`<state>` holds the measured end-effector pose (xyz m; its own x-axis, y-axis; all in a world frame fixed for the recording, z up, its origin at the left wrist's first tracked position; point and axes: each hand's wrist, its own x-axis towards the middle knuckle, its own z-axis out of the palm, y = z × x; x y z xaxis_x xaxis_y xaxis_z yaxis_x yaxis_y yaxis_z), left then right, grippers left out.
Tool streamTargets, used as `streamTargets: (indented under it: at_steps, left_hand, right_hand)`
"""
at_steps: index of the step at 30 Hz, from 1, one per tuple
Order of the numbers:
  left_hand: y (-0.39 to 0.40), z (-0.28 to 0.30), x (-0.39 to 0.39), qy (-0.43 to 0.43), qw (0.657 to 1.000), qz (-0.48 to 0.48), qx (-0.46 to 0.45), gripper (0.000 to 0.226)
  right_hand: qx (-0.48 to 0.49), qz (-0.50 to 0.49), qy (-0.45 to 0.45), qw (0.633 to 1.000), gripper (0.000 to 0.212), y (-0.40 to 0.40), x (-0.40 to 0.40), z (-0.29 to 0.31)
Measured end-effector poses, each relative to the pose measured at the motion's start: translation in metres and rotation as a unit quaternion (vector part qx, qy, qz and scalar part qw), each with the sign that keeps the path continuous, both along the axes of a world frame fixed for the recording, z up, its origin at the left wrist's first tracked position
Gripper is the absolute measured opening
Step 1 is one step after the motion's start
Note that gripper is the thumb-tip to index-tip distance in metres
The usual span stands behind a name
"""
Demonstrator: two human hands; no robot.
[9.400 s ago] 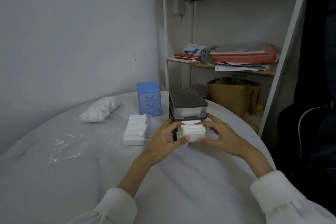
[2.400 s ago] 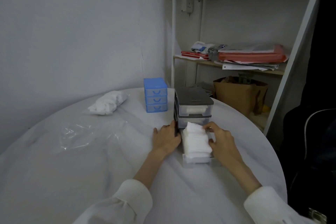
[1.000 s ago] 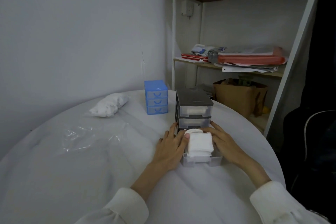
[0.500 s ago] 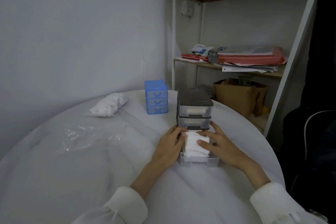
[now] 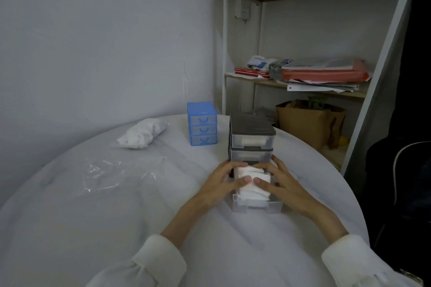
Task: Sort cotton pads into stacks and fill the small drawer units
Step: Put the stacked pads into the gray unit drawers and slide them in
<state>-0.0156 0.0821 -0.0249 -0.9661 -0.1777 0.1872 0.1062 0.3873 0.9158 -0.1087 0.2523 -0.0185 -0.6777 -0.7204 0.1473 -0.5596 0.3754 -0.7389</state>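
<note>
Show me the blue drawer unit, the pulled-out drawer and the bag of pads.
blue drawer unit (image 5: pixel 202 127), head view, front of its middle drawer.
pulled-out drawer (image 5: pixel 257 205), head view, clear front wall.
bag of pads (image 5: pixel 142 133), head view, middle of the bag.

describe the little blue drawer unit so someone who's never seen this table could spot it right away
On the round white table, look toward the far edge by the wall. The small blue plastic three-drawer unit stands there, left of the bigger grey-topped clear drawer unit; it is the only blue item.

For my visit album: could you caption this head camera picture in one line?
Both hands, left hand and right hand, press white cotton pads into the grey drawer unit's pulled-out clear drawer.
</note>
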Motion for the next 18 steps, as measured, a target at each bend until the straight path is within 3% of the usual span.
streamTargets:
  at_steps: [3, 9, 14, 18]
  left_hand:
    - [-0.005, 0.005, 0.004, -0.075, 0.984, -0.043, -0.156, 0.082]
    - [-0.014, 0.008, 0.004, -0.146, 0.960, -0.085, -0.224, 0.103]
    - [-0.012, 0.004, 0.003, -0.124, 0.960, -0.086, -0.236, 0.105]
    - [-0.014, -0.003, -0.001, -0.078, 0.968, -0.058, -0.232, 0.099]
  right_hand:
    - [0.017, 0.047, -0.014, 0.999, 0.069, 0.009, -0.004, 0.002]
    - [0.135, 0.095, 0.049, 0.985, 0.111, 0.017, -0.015, 0.007]
    - [0.141, 0.121, 0.043, 0.982, 0.115, 0.014, -0.022, 0.004]
    - [0.110, 0.115, 0.033, 0.987, 0.095, 0.015, -0.018, 0.005]
